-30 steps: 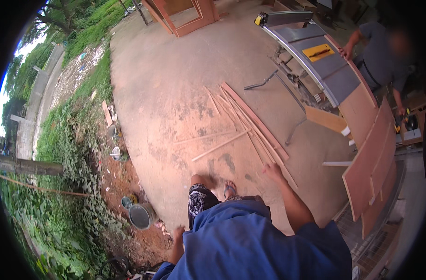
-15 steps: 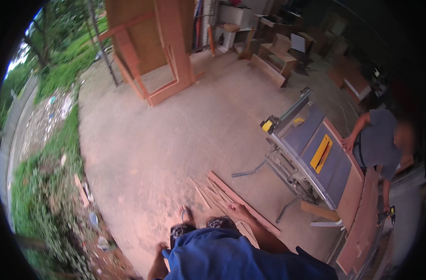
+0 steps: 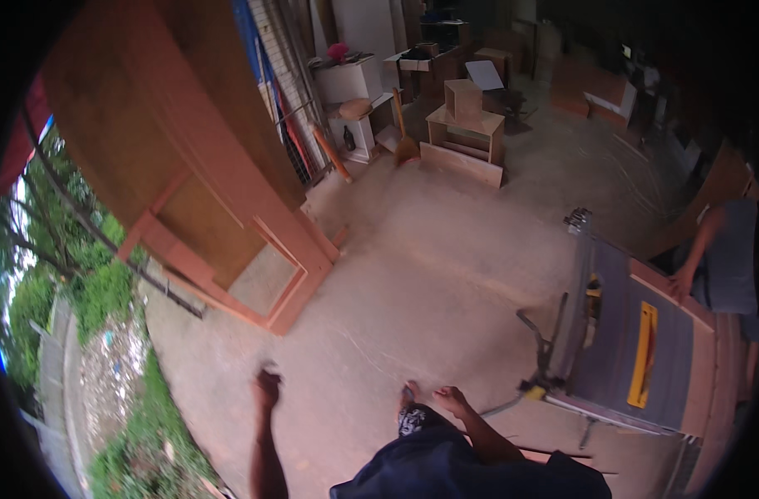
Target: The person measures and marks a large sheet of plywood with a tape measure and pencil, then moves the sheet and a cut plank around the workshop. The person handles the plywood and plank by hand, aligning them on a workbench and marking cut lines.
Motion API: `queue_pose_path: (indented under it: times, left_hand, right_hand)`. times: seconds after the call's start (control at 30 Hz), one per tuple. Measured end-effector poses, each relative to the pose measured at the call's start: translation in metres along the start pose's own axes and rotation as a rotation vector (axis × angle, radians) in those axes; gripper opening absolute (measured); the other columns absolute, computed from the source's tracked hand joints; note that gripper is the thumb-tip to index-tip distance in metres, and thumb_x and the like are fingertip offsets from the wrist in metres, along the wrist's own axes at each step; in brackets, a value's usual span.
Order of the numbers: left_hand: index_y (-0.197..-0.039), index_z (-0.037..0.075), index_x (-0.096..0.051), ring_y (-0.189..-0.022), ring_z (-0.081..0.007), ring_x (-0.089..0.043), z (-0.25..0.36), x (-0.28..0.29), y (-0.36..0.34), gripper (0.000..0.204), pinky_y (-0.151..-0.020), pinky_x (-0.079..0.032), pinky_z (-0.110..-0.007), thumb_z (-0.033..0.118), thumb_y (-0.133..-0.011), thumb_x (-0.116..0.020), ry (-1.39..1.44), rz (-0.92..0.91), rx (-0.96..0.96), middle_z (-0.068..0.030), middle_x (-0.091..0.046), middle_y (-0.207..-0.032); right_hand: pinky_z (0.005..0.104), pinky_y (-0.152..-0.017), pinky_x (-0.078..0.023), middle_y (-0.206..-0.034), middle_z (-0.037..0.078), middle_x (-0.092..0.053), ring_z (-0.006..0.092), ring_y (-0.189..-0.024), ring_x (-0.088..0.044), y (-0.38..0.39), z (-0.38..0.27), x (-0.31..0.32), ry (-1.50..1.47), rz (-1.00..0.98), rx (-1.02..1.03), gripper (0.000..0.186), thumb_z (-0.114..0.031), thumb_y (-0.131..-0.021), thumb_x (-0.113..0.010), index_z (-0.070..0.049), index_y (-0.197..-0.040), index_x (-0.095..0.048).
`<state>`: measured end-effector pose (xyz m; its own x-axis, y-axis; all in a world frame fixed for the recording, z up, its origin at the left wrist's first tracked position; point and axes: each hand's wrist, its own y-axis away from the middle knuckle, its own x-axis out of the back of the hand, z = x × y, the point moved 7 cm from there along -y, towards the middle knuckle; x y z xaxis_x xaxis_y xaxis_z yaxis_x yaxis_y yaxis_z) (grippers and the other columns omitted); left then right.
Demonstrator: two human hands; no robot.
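Observation:
My left hand [image 3: 267,389] is out in front on the left, its fingers curled. A small grey, blurred shape shows at its fingertips, too smeared to name. My right hand [image 3: 452,400] hangs over the concrete floor, with fingers curled in and nothing visible in them. Ahead of my left hand a tall wooden frame with panels [image 3: 159,125] stands on the floor. To the right of my right hand is a table saw [image 3: 600,333] with a yellow insert [image 3: 643,353].
At the saw's far side a co-worker [image 3: 724,262] rests a hand on a wooden board [image 3: 670,291]. A small wooden cabinet [image 3: 467,125], a broom [image 3: 402,137] and a white cabinet [image 3: 350,87] stand at the back. Grass [image 3: 134,449] borders the floor on the left.
My view has moved forward to the tall wooden frame. My right hand has left the thin wood strips on the floor, and my left hand has swung out ahead.

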<state>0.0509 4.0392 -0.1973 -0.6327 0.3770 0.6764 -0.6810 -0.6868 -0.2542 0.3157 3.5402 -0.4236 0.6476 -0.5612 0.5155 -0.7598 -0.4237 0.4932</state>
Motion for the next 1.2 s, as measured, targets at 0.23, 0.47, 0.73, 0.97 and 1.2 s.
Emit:
queue_pose_path:
  times: [0.23,0.47,0.73,0.97,1.2]
  left_hand:
    - [-0.102,0.014,-0.081,-0.088,-0.0254,-0.078,-0.084,-0.150,0.096,0.029,-0.079,-0.061,-0.042,0.035,-0.082,-0.087,-0.319,-0.611,0.598,-0.0087,-0.081,-0.097]
    - [-0.112,0.015,-0.080,-0.106,-0.0263,-0.073,-0.056,-0.336,-0.065,0.043,-0.091,-0.058,-0.046,0.047,-0.084,-0.080,-0.344,-0.971,0.755,-0.0095,-0.078,-0.115]
    - [-0.120,0.016,-0.080,-0.124,-0.0297,-0.069,0.032,-0.652,-0.497,0.054,-0.103,-0.054,-0.050,0.059,-0.089,-0.071,-0.828,-1.370,-0.362,-0.0111,-0.075,-0.131]
    - [-0.117,0.013,-0.072,-0.112,-0.0405,-0.071,0.365,-0.970,-1.028,0.051,-0.093,-0.058,-0.052,0.034,-0.076,-0.095,-0.202,-0.717,-0.128,-0.0199,-0.076,-0.113]
    - [-0.119,0.011,-0.071,-0.077,-0.0228,-0.075,0.646,-1.216,-1.069,0.037,-0.070,-0.058,-0.043,0.010,-0.084,-0.082,0.141,-0.943,-0.248,-0.0121,-0.075,-0.079]
  right_hand:
    - [0.0373,-0.078,-0.057,-0.090,0.013,-0.076,0.0246,-0.083,-0.073,-0.188,-0.227,0.167,-0.250,0.074,0.364,0.031,-0.037,-0.098,-0.073,-0.008,-0.109,-0.076]
    - [0.0354,-0.073,-0.055,-0.083,0.006,-0.074,0.0197,-0.077,-0.070,-0.360,-0.205,0.320,-0.209,0.371,0.140,0.030,-0.036,-0.098,-0.075,-0.008,-0.109,-0.077]
    - [0.0416,-0.089,-0.060,-0.102,0.016,-0.080,0.0309,-0.097,-0.077,-0.501,-0.168,0.476,-0.055,0.258,-0.216,0.039,-0.044,-0.095,-0.074,-0.012,-0.115,-0.080]
    - [0.0441,-0.086,-0.059,-0.099,0.020,-0.079,0.0320,-0.094,-0.078,-0.553,-0.063,0.647,-0.298,0.961,-0.588,0.031,-0.033,-0.096,-0.071,-0.005,-0.107,-0.080]
    - [0.0378,-0.070,-0.061,-0.102,0.009,-0.076,0.0217,-0.085,-0.072,-0.687,0.057,0.669,-1.079,0.362,-0.678,0.030,-0.024,-0.106,-0.059,-0.009,-0.131,-0.067]
